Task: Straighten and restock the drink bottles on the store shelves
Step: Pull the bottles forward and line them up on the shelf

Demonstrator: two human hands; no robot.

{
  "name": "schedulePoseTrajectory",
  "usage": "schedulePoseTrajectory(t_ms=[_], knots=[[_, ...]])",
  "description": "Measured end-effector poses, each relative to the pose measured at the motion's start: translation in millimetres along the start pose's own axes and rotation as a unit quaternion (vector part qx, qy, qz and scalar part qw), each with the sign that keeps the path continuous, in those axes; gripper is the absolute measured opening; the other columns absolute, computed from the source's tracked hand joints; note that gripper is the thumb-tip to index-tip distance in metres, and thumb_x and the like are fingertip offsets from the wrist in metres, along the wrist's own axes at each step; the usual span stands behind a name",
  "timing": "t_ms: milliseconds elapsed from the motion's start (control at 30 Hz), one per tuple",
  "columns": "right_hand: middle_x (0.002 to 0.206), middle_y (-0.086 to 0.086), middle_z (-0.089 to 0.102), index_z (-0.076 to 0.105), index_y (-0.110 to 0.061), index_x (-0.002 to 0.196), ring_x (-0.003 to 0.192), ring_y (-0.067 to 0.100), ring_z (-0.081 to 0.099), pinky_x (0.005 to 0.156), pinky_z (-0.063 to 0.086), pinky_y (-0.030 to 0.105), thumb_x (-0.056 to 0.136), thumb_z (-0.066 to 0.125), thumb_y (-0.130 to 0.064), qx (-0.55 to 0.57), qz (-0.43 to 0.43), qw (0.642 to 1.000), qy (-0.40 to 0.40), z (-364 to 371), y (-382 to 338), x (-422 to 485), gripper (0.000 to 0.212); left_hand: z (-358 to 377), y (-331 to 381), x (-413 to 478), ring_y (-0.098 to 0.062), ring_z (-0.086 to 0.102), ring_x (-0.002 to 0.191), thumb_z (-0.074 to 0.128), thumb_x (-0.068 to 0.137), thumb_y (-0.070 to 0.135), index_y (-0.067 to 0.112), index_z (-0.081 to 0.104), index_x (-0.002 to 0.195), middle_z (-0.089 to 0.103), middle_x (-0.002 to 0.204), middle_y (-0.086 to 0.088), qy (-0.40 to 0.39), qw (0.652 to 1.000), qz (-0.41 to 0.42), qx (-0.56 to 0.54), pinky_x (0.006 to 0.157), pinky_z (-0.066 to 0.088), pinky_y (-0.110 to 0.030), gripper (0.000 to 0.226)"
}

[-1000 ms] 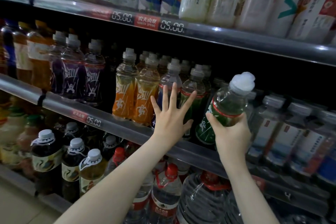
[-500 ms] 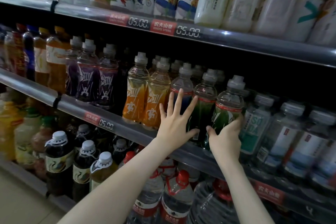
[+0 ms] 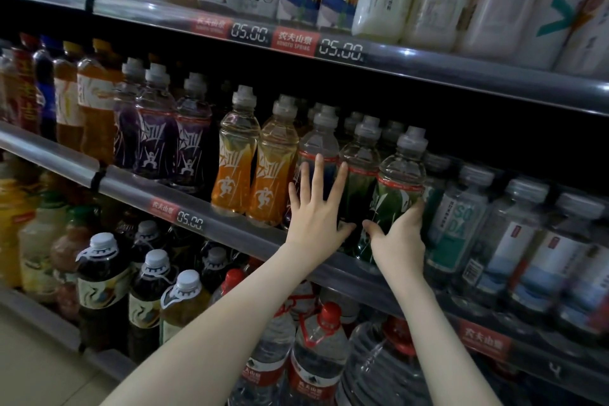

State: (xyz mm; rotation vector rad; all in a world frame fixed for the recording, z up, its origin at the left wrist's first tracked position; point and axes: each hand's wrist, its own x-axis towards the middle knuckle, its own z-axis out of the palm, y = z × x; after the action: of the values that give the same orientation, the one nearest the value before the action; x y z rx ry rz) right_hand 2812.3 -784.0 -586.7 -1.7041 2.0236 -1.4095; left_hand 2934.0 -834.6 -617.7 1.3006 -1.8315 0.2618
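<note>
A green-labelled drink bottle (image 3: 397,188) with a grey sport cap stands upright at the front of the middle shelf (image 3: 138,184). My right hand (image 3: 397,241) grips its lower body, thumb on the left and fingers wrapped round the right side. My left hand (image 3: 318,211) is spread flat with straight fingers against the blue-labelled bottle (image 3: 318,155) and the dark green bottle (image 3: 359,171) just to the left. Two orange bottles (image 3: 253,168) stand further left in the same row.
Purple bottles (image 3: 164,138) and amber tea bottles fill the shelf's left. Clear soda and water bottles (image 3: 458,224) stand tight against the right of the held bottle. Tea cartons line the upper shelf (image 3: 428,63). Dark bottles and large water jugs (image 3: 379,369) sit below.
My right hand carried the tilted green bottle down from above the row and stood it upright in the shelf's front gap. My left hand stayed spread on the neighbouring bottles.
</note>
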Motion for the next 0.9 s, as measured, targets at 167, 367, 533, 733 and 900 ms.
schedulePoseTrajectory(t_ms=[167, 367, 533, 733, 900], knots=[[0.155, 0.014, 0.020, -0.002, -0.010, 0.152, 0.141, 0.028, 0.029, 0.107, 0.034, 0.035, 0.088, 0.067, -0.023, 0.044, -0.032, 0.998, 0.013, 5.7, 9.5, -0.9, 0.095, 8.8, 7.0, -12.1, -0.041, -0.007, 0.144, 0.064, 0.084, 0.033, 0.021, 0.001, 0.153, -0.008, 0.158, -0.017, -0.006, 1.000, -0.020, -0.003, 0.111, 0.007, -0.061, 0.094], [0.153, 0.017, 0.021, -0.002, -0.011, 0.152, 0.141, 0.030, 0.021, 0.107, 0.036, 0.043, 0.087, 0.068, -0.025, -0.058, -0.085, 0.992, 0.079, 8.9, 26.1, -19.3, 0.097, 10.3, 27.0, -30.3, -0.038, -0.001, 0.145, 0.059, 0.088, 0.025, 0.016, 0.001, 0.153, -0.002, 0.158, -0.019, -0.009, 0.998, -0.046, -0.044, 0.115, 0.007, -0.055, 0.087], [0.141, 0.019, 0.040, 0.029, -0.005, 0.144, 0.131, 0.030, 0.036, 0.105, 0.041, 0.043, 0.088, 0.062, -0.007, -0.062, -0.198, 0.968, 0.141, 24.2, 55.5, -42.0, 0.065, 15.9, 35.6, -51.8, -0.037, 0.025, 0.141, 0.047, 0.094, 0.018, 0.020, 0.029, 0.149, 0.029, 0.153, -0.016, 0.016, 0.995, 0.007, -0.099, 0.113, 0.020, -0.058, 0.058], [0.134, 0.019, 0.047, 0.042, -0.003, 0.135, 0.125, 0.031, 0.044, 0.104, 0.040, 0.043, 0.091, 0.059, -0.010, -0.046, -0.194, 0.973, 0.119, 27.1, 66.5, -45.3, 0.048, 23.9, 33.8, -68.2, -0.033, 0.040, 0.133, 0.038, 0.094, 0.023, 0.014, 0.046, 0.140, 0.052, 0.137, -0.015, -0.001, 0.997, 0.028, -0.074, 0.109, 0.028, -0.056, 0.048], [0.133, 0.018, 0.048, 0.043, -0.005, 0.133, 0.121, 0.030, 0.045, 0.100, 0.043, 0.043, 0.091, 0.057, -0.008, -0.060, -0.148, 0.986, 0.042, 10.0, 54.9, -45.8, 0.044, 17.7, 44.8, -72.4, -0.035, 0.045, 0.128, 0.039, 0.094, 0.023, 0.011, 0.048, 0.139, 0.057, 0.128, -0.016, -0.040, 0.997, -0.017, -0.060, 0.110, 0.026, -0.051, 0.047]])
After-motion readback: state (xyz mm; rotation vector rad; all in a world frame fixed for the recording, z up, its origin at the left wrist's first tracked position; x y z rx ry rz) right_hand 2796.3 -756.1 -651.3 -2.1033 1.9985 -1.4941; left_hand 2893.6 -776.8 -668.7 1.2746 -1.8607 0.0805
